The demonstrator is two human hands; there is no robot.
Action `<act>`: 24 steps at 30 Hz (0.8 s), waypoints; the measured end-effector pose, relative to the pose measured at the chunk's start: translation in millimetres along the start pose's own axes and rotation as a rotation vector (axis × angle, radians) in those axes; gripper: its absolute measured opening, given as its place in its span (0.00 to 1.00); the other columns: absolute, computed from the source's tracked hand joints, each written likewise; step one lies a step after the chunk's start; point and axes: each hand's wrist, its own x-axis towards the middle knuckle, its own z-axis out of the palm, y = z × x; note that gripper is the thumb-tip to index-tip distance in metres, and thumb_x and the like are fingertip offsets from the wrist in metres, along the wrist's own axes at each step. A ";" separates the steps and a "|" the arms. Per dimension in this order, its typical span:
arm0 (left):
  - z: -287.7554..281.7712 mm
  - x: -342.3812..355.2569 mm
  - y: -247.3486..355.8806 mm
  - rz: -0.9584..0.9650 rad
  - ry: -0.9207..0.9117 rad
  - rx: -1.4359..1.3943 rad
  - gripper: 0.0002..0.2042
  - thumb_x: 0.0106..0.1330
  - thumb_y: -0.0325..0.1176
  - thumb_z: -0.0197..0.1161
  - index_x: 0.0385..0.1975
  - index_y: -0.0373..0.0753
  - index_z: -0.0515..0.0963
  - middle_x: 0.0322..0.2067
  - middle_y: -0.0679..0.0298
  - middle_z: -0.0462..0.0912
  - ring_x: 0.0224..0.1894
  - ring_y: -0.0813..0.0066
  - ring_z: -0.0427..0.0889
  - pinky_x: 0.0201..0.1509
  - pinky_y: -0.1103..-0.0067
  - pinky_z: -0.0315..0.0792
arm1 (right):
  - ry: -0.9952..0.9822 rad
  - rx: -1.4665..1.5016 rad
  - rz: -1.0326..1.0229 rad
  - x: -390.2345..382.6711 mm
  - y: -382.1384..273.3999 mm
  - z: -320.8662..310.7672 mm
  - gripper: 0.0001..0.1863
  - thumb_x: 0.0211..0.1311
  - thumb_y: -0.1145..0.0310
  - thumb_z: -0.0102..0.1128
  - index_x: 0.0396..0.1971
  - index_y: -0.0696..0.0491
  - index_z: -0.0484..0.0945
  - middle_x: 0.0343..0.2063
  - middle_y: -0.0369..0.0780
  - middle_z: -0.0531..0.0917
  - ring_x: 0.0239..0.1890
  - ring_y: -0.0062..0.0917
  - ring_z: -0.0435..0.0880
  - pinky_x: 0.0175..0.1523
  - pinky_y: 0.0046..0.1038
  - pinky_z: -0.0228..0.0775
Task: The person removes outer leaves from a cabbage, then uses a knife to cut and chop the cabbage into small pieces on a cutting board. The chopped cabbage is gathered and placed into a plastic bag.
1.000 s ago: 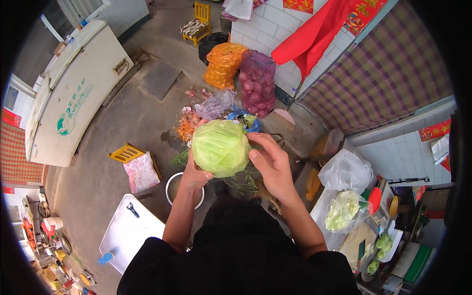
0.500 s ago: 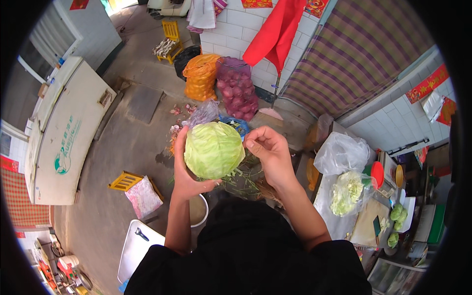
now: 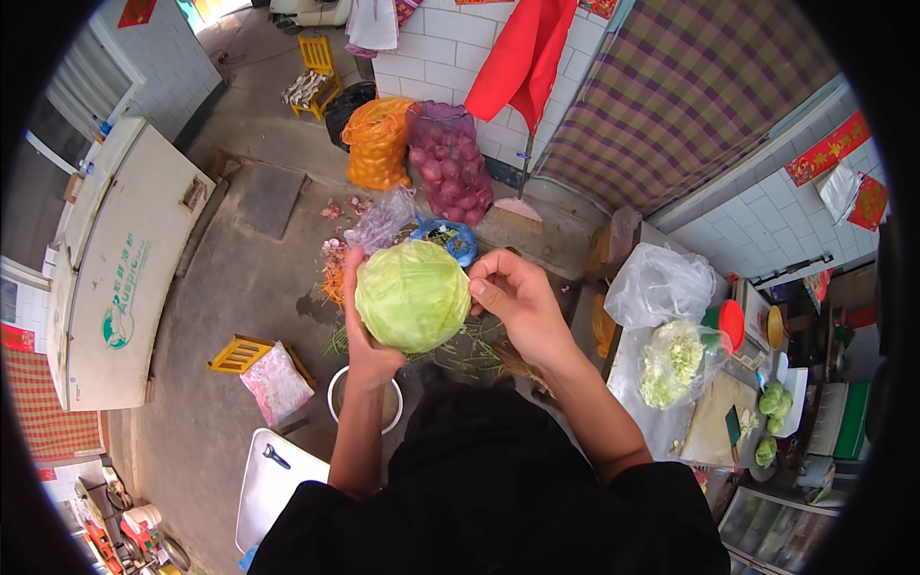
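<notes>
A round pale-green cabbage (image 3: 413, 295) is held up in front of me above the floor. My left hand (image 3: 370, 350) cups its left side, with the thumb along the underside and the fingers partly hidden behind it. At the cabbage's right edge, the thumb and curled fingers of my right hand (image 3: 515, 302) pinch at its outer surface. Whether a loose leaf edge lies between those fingertips is too small to see. Below the cabbage, green scraps (image 3: 470, 353) lie scattered on the floor, beside a white bucket (image 3: 334, 391) partly hidden by my left arm.
An orange mesh sack (image 3: 377, 144) and a purple sack of onions (image 3: 450, 172) stand ahead. Right, a counter bears a bag of cut cabbage (image 3: 671, 364), a cutting board (image 3: 711, 426) and a knife (image 3: 733, 426). Left are a small yellow chair (image 3: 275, 381) and a white tray (image 3: 264, 484).
The cabbage and both hands have shifted slightly left in view. My right fingertips have come down and closed in against the cabbage's right edge. More of the bucket and the blue bag shows.
</notes>
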 end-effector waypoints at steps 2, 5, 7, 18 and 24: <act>-11.7 -11.2 -11.6 -0.140 -0.047 -0.420 0.48 0.66 0.61 0.65 0.78 0.38 0.53 0.72 0.51 0.65 0.73 0.52 0.68 0.76 0.56 0.63 | -0.009 -0.030 0.003 -4.9 -4.6 0.1 0.02 0.73 0.76 0.59 0.39 0.56 0.76 0.32 0.32 0.79 0.35 0.15 0.77 0.42 0.23 0.72; -13.6 -21.5 -32.5 -0.294 0.133 -0.439 0.46 0.65 0.58 0.66 0.76 0.36 0.57 0.72 0.51 0.68 0.71 0.52 0.71 0.75 0.55 0.64 | 0.012 -0.258 -0.055 -13.1 -9.0 0.4 0.03 0.74 0.76 0.58 0.39 0.57 0.73 0.31 0.32 0.78 0.35 0.16 0.76 0.41 0.25 0.71; -20.8 -27.0 -49.7 -0.335 0.070 -0.529 0.41 0.65 0.52 0.67 0.74 0.38 0.60 0.70 0.51 0.70 0.71 0.52 0.71 0.75 0.56 0.65 | 0.084 -0.538 -0.094 -18.2 -14.3 3.3 0.04 0.75 0.75 0.58 0.38 0.56 0.73 0.31 0.31 0.78 0.33 0.16 0.74 0.41 0.23 0.70; -22.1 -47.9 -84.1 -0.556 0.022 -0.367 0.42 0.72 0.66 0.54 0.73 0.35 0.61 0.69 0.54 0.72 0.70 0.58 0.72 0.75 0.61 0.66 | 0.022 0.259 0.075 -10.3 -11.9 -11.2 0.05 0.74 0.77 0.57 0.45 0.55 0.75 0.30 0.33 0.81 0.31 0.16 0.81 0.34 0.23 0.78; -37.0 -77.4 -89.8 -0.797 -0.001 -0.327 0.46 0.72 0.71 0.48 0.74 0.33 0.62 0.68 0.52 0.74 0.69 0.57 0.75 0.74 0.59 0.67 | 0.113 0.503 0.136 16.6 -3.4 -35.1 0.07 0.73 0.75 0.57 0.46 0.59 0.80 0.35 0.37 0.84 0.35 0.21 0.84 0.44 0.27 0.79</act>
